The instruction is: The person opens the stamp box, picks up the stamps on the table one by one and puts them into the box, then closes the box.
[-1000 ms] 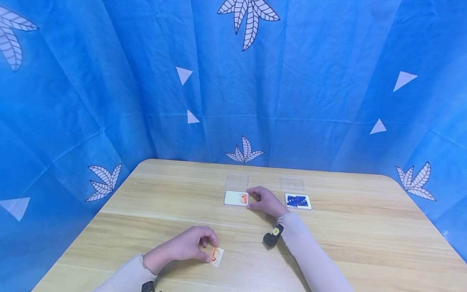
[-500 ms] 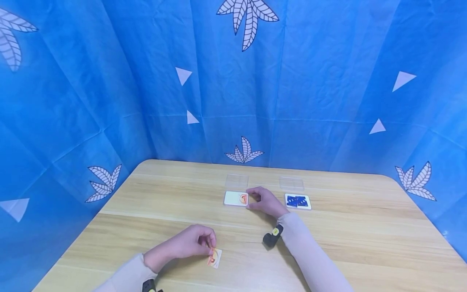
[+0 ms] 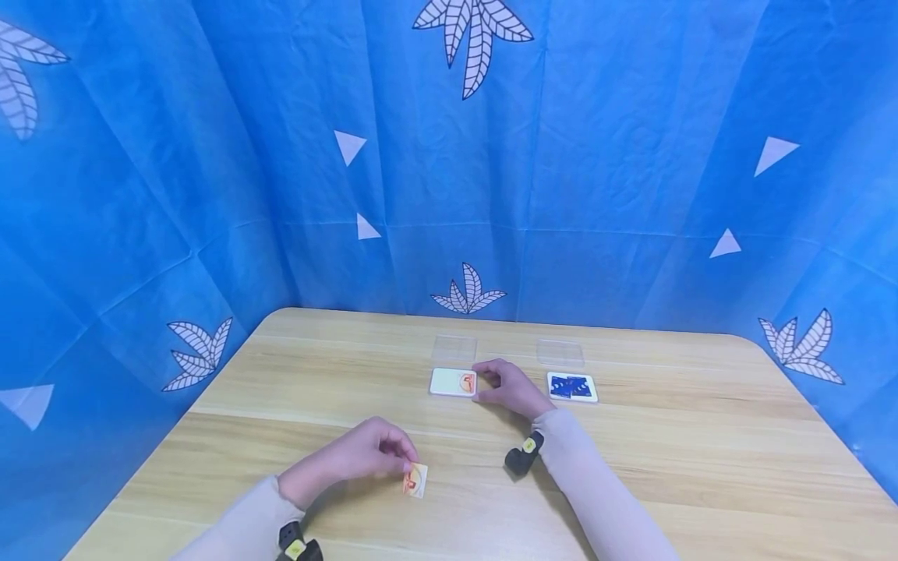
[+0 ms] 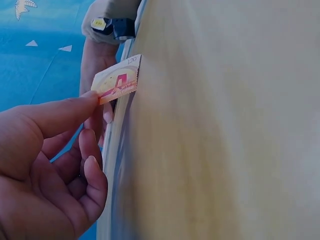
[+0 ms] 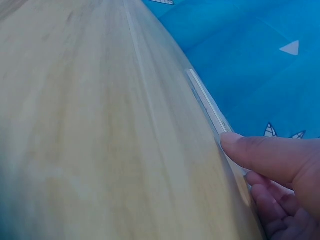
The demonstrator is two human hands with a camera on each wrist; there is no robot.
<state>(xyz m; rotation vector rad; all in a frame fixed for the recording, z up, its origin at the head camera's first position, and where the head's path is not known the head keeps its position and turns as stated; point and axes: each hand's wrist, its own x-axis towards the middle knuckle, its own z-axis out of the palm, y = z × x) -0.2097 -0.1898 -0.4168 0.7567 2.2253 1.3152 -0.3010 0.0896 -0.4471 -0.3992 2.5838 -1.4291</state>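
"Where is the stamp (image 4: pixel 119 80)?"

"In the left hand (image 3: pixel 372 450), pinched at one edge between thumb and forefinger, the other fingers curled toward the palm. It's over the nearer part of the tabletop (image 3: pixel 281 425), well apart from the pale case (image 3: pixel 445 381)."

"Is that a good hold?"

"I'd say so. Most of the printed face is free, so nothing need rub it. I'd pinch lightly, though: paper that thin could crease, and the toothed edge could bend if it scrapes the wood."

"And the right hand (image 3: pixel 514 387)?"

"Thumb and forefinger part just enough to hold the pale case by its end, right beside the orange print (image 3: pixel 467 382) there. The right wrist view is soft and nearly edge-on, so I can't tell how hard they press."

"How would you manage it?"

"Let that hand be the anchor: case flat, no twisting, no nudging it against the clear plate (image 3: pixel 455 347) beyond. With the left, carry the stamp level, touch only its margin, and ease the fingertips apart rather than flick them."
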